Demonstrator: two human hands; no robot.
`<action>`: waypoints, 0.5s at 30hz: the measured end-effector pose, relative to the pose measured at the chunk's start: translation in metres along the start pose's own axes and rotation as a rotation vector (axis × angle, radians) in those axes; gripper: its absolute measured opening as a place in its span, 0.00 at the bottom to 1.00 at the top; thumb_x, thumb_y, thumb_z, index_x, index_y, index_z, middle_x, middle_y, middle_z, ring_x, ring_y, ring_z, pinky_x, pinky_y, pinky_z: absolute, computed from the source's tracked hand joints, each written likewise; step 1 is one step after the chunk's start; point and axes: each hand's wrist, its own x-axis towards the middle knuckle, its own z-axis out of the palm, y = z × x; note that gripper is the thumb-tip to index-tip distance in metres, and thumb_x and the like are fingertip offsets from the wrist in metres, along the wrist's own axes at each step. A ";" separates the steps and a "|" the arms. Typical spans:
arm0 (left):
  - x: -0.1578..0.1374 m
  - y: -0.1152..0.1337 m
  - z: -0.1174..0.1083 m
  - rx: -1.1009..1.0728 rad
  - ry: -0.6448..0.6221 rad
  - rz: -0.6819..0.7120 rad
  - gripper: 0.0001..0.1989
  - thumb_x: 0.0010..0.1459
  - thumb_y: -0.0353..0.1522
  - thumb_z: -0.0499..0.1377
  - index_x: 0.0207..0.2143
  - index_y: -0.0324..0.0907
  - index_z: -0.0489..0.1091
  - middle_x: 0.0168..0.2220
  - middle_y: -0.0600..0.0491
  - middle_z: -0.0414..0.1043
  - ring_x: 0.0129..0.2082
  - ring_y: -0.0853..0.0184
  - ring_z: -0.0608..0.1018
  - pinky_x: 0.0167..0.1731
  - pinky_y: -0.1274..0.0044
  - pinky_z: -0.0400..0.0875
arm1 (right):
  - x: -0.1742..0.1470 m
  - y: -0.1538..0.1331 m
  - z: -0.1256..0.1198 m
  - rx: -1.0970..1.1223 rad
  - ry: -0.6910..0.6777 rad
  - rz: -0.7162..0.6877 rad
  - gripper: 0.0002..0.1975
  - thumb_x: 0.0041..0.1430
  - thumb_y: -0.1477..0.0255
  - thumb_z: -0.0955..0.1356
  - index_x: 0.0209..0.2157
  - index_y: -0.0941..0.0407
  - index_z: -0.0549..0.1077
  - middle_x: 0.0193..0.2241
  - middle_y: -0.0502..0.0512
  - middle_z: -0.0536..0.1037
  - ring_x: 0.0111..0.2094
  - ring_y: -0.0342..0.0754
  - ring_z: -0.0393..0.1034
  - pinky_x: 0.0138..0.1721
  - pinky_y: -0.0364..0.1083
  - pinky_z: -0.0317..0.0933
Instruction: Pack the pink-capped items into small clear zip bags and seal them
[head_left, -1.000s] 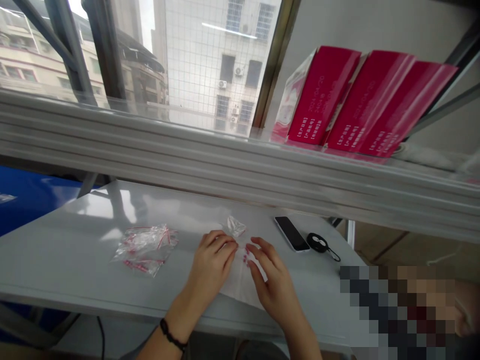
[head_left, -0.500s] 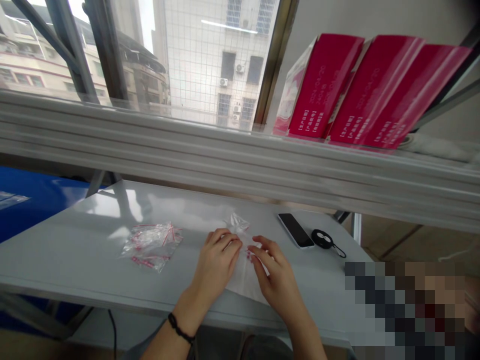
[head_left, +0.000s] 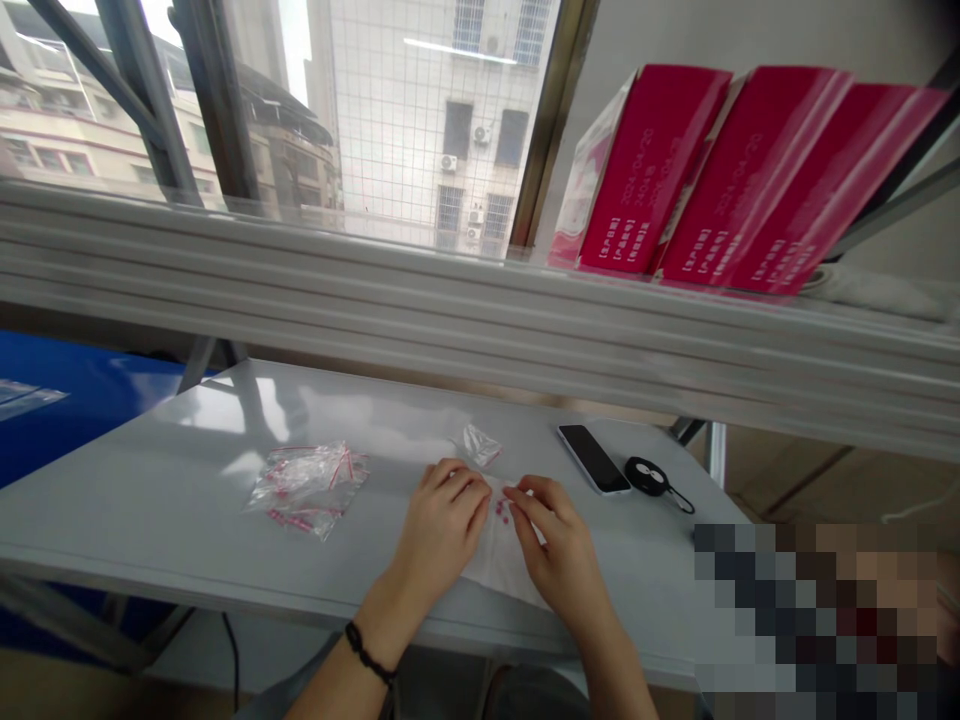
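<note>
A thin white sheet (head_left: 504,568) lies on the table between my hands. Several small reddish-pink pieces (head_left: 501,512) rest on it. My left hand (head_left: 446,515) is closed at the sheet's left side, fingers curled together and their tips partly hidden. From the right, my right hand (head_left: 553,535) reaches in with fingertips drawn together beside the pink pieces; whatever may be between them is too small to name. Just beyond my fingers sits a small clear plastic bag (head_left: 480,445). Farther left is a pile of clear zip bags (head_left: 311,485) with red seal strips.
A phone (head_left: 594,460) and a black round case (head_left: 646,476) with a loop lie on the right of the white table (head_left: 187,510). Several pink-red boxes (head_left: 652,170) stand on the ledge (head_left: 375,295) above. A blurred-out patch covers the lower right.
My right fingertips have lifted and drawn together, and more of the pink pieces show. My left hand has shifted very slightly. The view has moved a little.
</note>
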 end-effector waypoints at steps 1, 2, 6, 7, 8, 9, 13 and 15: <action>0.000 -0.001 -0.001 0.000 -0.001 -0.002 0.06 0.63 0.26 0.58 0.38 0.43 0.74 0.38 0.50 0.78 0.44 0.56 0.73 0.45 0.61 0.70 | 0.000 0.001 0.000 0.002 -0.004 -0.007 0.15 0.68 0.77 0.63 0.50 0.52 0.76 0.44 0.61 0.75 0.45 0.53 0.72 0.46 0.51 0.70; 0.000 -0.002 -0.001 0.000 -0.002 -0.003 0.06 0.63 0.26 0.58 0.38 0.43 0.74 0.38 0.50 0.78 0.44 0.56 0.73 0.45 0.61 0.70 | 0.000 0.001 0.000 0.000 -0.010 -0.011 0.15 0.68 0.77 0.63 0.50 0.52 0.76 0.44 0.61 0.76 0.46 0.53 0.72 0.46 0.52 0.70; 0.001 -0.005 -0.005 -0.002 -0.003 -0.015 0.06 0.63 0.26 0.58 0.37 0.44 0.74 0.37 0.49 0.77 0.44 0.56 0.73 0.46 0.61 0.70 | 0.000 0.003 0.002 -0.010 -0.043 -0.012 0.16 0.68 0.77 0.62 0.50 0.50 0.76 0.47 0.60 0.78 0.48 0.54 0.73 0.51 0.56 0.69; 0.001 -0.006 -0.005 0.001 0.005 -0.020 0.07 0.63 0.26 0.58 0.37 0.44 0.74 0.37 0.49 0.77 0.44 0.56 0.73 0.45 0.61 0.70 | 0.000 0.003 0.003 -0.010 -0.044 -0.004 0.17 0.68 0.77 0.62 0.51 0.50 0.76 0.47 0.60 0.78 0.48 0.54 0.73 0.53 0.57 0.68; 0.001 -0.007 -0.005 0.004 0.013 -0.026 0.07 0.63 0.26 0.57 0.36 0.44 0.74 0.36 0.49 0.77 0.43 0.56 0.73 0.45 0.61 0.70 | -0.001 0.002 0.004 -0.008 -0.043 0.005 0.17 0.68 0.77 0.62 0.52 0.50 0.75 0.48 0.60 0.78 0.49 0.54 0.73 0.53 0.57 0.68; 0.001 -0.007 -0.005 0.008 0.019 -0.036 0.07 0.63 0.25 0.57 0.36 0.44 0.74 0.36 0.49 0.77 0.43 0.56 0.73 0.45 0.61 0.71 | -0.001 0.001 0.004 -0.006 -0.045 0.016 0.17 0.68 0.77 0.62 0.53 0.51 0.75 0.48 0.60 0.78 0.49 0.54 0.73 0.53 0.56 0.69; 0.002 -0.006 -0.005 0.008 0.014 -0.073 0.07 0.62 0.25 0.58 0.34 0.44 0.73 0.35 0.49 0.76 0.42 0.56 0.73 0.44 0.62 0.71 | -0.001 -0.003 0.007 0.009 -0.087 0.029 0.17 0.68 0.78 0.61 0.53 0.51 0.75 0.49 0.61 0.77 0.50 0.53 0.73 0.51 0.54 0.70; 0.002 -0.006 -0.006 -0.002 -0.005 -0.065 0.06 0.62 0.25 0.58 0.35 0.43 0.73 0.35 0.50 0.76 0.42 0.57 0.73 0.45 0.63 0.70 | -0.001 -0.004 0.009 0.015 -0.107 0.023 0.18 0.67 0.79 0.61 0.53 0.51 0.74 0.50 0.60 0.77 0.51 0.53 0.73 0.52 0.53 0.70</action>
